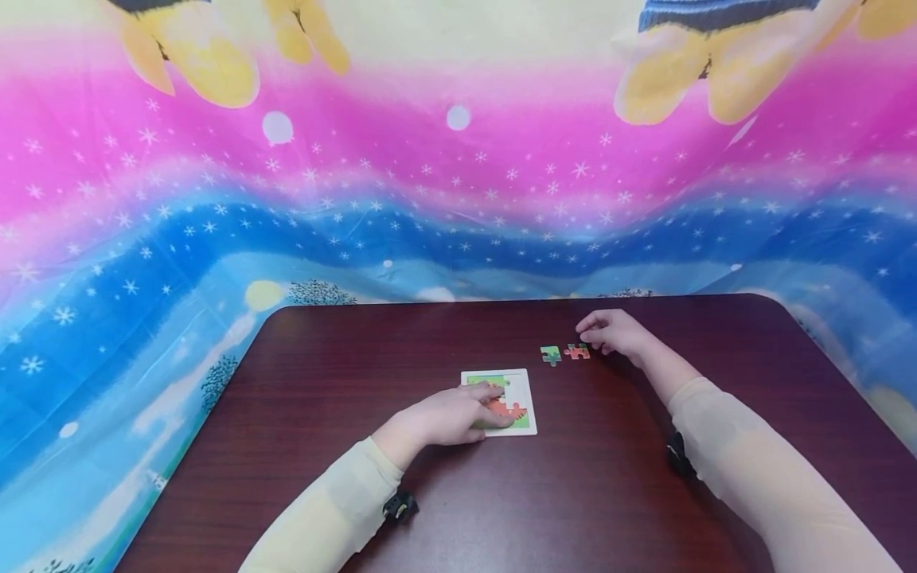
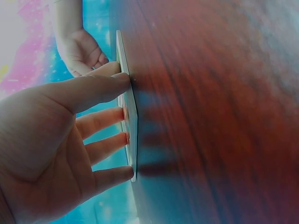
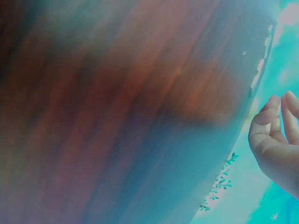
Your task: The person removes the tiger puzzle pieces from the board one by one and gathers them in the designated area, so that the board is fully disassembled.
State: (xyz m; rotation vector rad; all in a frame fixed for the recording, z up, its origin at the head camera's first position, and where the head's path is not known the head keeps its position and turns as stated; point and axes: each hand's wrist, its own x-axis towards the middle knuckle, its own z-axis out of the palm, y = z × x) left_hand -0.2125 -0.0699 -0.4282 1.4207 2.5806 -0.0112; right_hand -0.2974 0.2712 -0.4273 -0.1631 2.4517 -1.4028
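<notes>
A square puzzle board (image 1: 532, 404) with a white frame lies on the table, with green and orange pieces in it and a bare white patch at its upper right. My left hand (image 1: 447, 415) rests on it, fingers spread and fairly straight. In the left wrist view the fingertips of this hand (image 2: 51, 140) touch the board (image 2: 134, 126). Farther back lie a green puzzle piece (image 1: 550, 355) and an orange-and-green puzzle piece (image 1: 577, 352). Just behind the orange one hovers my right hand (image 1: 614, 331), fingers loosely bent. In the right wrist view this hand (image 3: 275, 144) shows nothing between thumb and fingers.
The dark reddish-brown table (image 1: 322, 398) has rounded far corners. A printed cloth (image 1: 458, 191) in pink and blue hangs behind its far edge and down both sides. Small black wrist devices (image 1: 399, 506) sit under both forearms.
</notes>
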